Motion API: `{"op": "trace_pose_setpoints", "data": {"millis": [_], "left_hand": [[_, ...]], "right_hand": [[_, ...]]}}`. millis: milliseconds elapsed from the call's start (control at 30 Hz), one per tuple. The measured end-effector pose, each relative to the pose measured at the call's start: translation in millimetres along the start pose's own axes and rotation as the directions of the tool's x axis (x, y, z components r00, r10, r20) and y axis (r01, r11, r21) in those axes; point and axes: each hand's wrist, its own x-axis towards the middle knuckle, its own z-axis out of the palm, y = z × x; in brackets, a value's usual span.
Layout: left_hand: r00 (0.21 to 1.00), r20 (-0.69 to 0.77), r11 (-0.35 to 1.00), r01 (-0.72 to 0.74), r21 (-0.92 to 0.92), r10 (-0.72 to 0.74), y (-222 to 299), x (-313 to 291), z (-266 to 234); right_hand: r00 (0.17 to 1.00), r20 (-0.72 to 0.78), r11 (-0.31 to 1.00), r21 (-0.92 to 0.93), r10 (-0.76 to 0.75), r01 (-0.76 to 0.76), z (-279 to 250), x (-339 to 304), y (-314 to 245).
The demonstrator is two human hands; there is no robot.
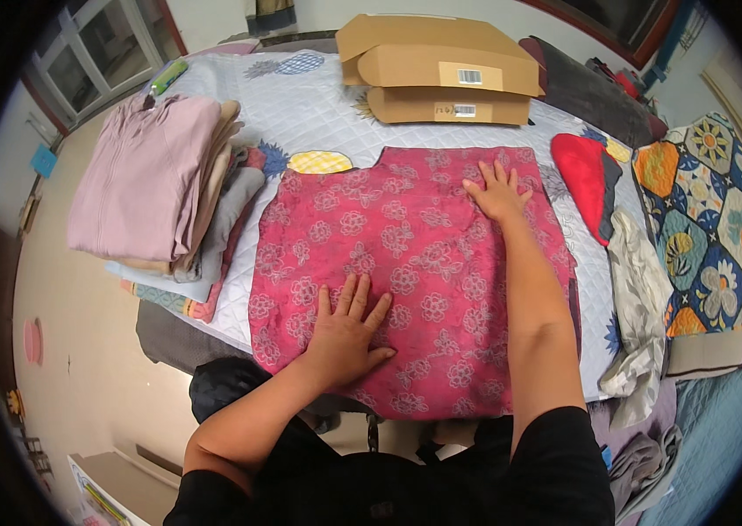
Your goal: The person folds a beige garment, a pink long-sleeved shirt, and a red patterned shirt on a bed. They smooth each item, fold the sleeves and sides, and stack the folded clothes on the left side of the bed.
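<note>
A deep pink garment (428, 254) with pale flower outlines lies spread flat on a white quilted cover (296, 96). My left hand (349, 331) rests palm down on its lower left part, fingers spread. Farther off, my right hand (499, 191) presses flat near its upper right corner, fingers apart too. Neither hand grips anything. To the left of the garment stands a stack of folded clothes (139, 180), a light pink one on top. Part of the garment's right edge is hidden behind my right forearm.
Two brown cardboard boxes (441, 61) stand at the back. On the right lie a red and black cloth piece (586, 180), a crumpled silvery white cloth (638, 298) and a colourful patterned cushion (713, 228). A green packet (169, 77) lies at the far left.
</note>
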Motion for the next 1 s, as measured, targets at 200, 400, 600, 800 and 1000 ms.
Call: {"op": "trace_pose_setpoints", "data": {"millis": [200,400,600,800,1000], "left_hand": [[1.000,0.012,1.000,-0.016,-0.022,0.016,-4,-1,-5],[1.000,0.007,0.999,-0.001,-0.039,0.001,-6,-2,-6],[0.999,0.037,0.999,0.023,-0.046,-0.021,-11,-6,-16],[0.999,0.028,0.999,0.027,-0.046,-0.026,-17,-9,-23],[0.999,0.025,0.999,0.027,-0.036,-0.026,-19,-13,-21]], "right_hand": [[0.915,-0.331,0.941,0.162,-0.232,0.297,14,8,-60],[0.917,-0.259,0.924,0.152,-0.304,0.350,34,30,-117],[0.861,-0.465,0.930,0.178,-0.208,0.321,34,59,-150],[0.925,-0.361,0.900,0.357,-0.114,0.250,44,53,-159],[0.733,-0.418,0.632,0.376,-0.537,0.678,30,-61,-224]]}}
